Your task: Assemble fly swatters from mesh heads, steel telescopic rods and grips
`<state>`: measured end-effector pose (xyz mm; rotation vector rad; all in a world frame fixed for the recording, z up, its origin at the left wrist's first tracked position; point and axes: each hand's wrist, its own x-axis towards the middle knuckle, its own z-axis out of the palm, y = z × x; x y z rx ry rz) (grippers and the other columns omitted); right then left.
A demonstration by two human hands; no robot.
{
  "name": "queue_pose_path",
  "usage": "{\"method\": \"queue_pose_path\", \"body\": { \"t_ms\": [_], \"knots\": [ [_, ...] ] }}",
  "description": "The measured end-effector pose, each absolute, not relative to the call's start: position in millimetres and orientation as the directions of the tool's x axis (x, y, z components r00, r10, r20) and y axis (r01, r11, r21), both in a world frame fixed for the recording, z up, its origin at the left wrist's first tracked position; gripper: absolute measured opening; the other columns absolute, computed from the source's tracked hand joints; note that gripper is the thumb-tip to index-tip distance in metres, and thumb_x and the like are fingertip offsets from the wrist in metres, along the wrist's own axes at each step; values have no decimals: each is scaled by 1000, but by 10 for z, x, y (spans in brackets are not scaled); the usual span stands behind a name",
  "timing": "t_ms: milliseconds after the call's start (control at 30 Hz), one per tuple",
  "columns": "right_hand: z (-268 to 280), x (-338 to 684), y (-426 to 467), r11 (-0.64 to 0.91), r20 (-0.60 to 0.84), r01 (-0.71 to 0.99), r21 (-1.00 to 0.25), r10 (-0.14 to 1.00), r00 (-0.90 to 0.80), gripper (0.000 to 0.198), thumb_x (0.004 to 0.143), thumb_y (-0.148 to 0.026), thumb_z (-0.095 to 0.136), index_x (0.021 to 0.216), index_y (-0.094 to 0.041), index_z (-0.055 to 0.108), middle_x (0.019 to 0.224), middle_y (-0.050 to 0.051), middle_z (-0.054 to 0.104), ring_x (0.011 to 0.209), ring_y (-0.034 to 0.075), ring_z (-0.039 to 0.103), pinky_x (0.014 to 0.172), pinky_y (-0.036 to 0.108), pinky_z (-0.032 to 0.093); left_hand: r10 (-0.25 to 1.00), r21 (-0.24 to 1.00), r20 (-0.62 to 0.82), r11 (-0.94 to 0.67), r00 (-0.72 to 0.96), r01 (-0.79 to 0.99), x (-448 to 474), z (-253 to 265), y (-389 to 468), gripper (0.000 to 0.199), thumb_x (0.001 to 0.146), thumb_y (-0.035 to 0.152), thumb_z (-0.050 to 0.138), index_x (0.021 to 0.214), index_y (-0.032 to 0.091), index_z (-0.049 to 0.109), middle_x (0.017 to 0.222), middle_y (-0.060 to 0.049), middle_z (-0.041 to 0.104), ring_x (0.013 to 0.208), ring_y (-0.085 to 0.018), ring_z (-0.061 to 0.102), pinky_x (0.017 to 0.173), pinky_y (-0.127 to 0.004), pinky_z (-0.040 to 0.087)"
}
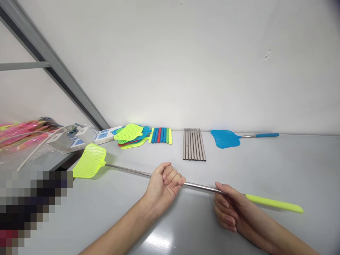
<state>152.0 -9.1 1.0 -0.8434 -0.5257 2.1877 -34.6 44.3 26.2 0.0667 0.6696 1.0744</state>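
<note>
"What's far left?"
"Clear plastic wrapping (16, 156), pink pieces (29, 132) inside, too blurred to name."
"And the yellow swatter (91, 161)?"
"Held over the counter (305, 163): left hand (168, 182) closed round its shaft (203, 187), right hand (230, 207) loosely curled round it beside the yellow grip (275, 203)."
"Why both hands?"
"Spaced apart, probably to steady its length."

1. This looks like a small assembly workshop, with a plain grey table (305, 166) set against a white wall (186, 71).
2. Parts are sorted by kind: stacked swatter heads (129, 132), a row of coloured grips (160, 135) and a row of metal tubes (194, 144).
3. The long yellow-green fly swatter (201, 186) and the shorter blue fly swatter (225, 138) combine such parts.
4. A power strip (105, 135), a grey metal frame (60, 67) and plastic-wrapped goods (29, 134) at left add to the workroom look.
</note>
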Motion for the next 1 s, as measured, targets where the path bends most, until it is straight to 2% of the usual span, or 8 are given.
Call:
{"method": "queue_pose_path", "body": {
  "t_ms": [1000],
  "knots": [
    [35,1518,-74,-648,-406,-462,-605,751,-522,39,83,-41,39,53,-17,40,42,-6,28,40,8,31,43,21,26,822,343,-473,505,319,-792,-355,245,448,42,78,16,38,45,19,12,38,7,11,35,-8,16,45,-25,34]
  ]
}}
